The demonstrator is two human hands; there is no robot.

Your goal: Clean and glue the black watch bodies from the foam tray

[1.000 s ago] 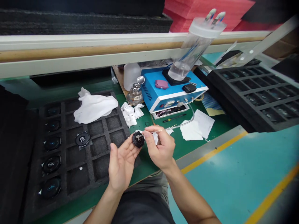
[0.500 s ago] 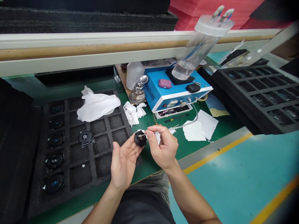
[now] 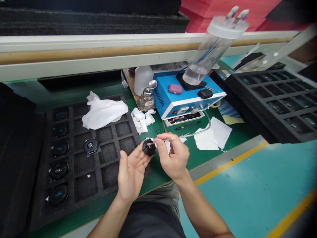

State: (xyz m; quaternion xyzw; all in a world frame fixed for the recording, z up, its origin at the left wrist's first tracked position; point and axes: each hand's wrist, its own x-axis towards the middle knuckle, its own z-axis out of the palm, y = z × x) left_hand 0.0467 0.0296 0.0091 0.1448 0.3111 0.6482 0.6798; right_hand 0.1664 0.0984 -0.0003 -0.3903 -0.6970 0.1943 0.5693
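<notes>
My left hand (image 3: 132, 173) is palm up, its thumb apart, with a round black watch case (image 3: 149, 150) on its fingertips. The inner face of the case is turned toward me and shows a small ringed centre. Between thumb and fingers my right hand (image 3: 174, 155) pinches a thin metal rod (image 3: 163, 140). Its small pale tip lies against the upper left of the case. A grey hose (image 3: 207, 124) runs from the blue box to my right hand. Left of my hands, a black foam tray (image 3: 85, 186) holds several similar round watch parts (image 3: 90, 145).
Behind stands a blue box (image 3: 164, 99) bearing a clear cylinder (image 3: 196, 72). A glass bottle (image 3: 146, 99), crumpled tissues (image 3: 140, 120) and a pen (image 3: 188, 125) are near it. A white cloth (image 3: 104, 112) covers part of the tray. Another foam tray (image 3: 272, 99) is at right.
Almost nothing differs. Both hands, the watch case and the rod hold their places; the whole view has shifted very slightly.
</notes>
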